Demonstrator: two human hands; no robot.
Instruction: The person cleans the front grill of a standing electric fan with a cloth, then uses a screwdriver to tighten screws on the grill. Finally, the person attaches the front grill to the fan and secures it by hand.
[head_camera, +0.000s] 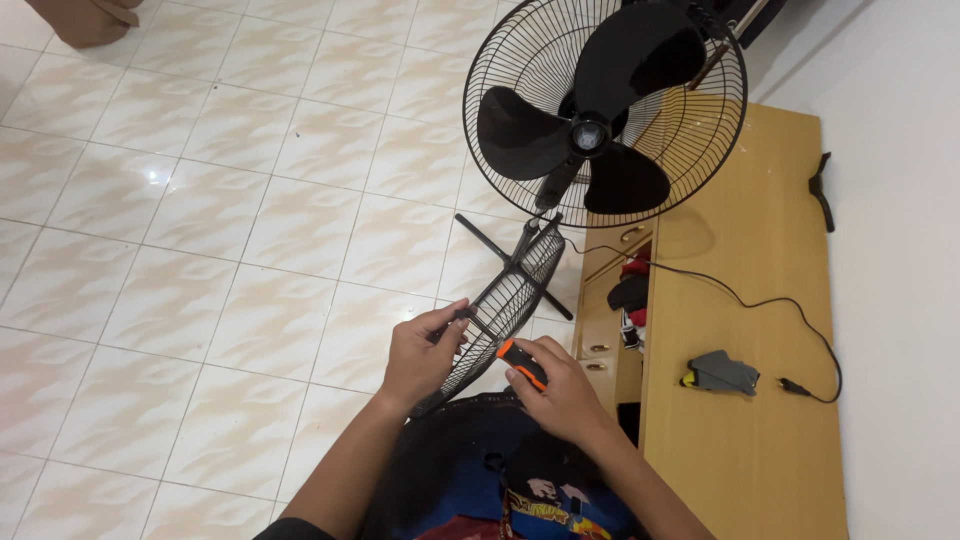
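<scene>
A black pedestal fan (600, 110) stands on the tiled floor with its blades bare and its rear wire guard in place. The loose front wire guard (505, 300) hangs edge-on below it. My left hand (422, 352) grips the rim of this front guard. My right hand (560, 390) is closed around a screwdriver with an orange and black handle (522, 362), its tip pointing toward the guard's rim beside my left hand.
A low wooden cabinet (745, 330) stands to the right, against a white wall. On it lie the fan's black power cord (770, 305) and a grey and yellow object (720, 372). Another person's foot (85, 18) shows at the top left.
</scene>
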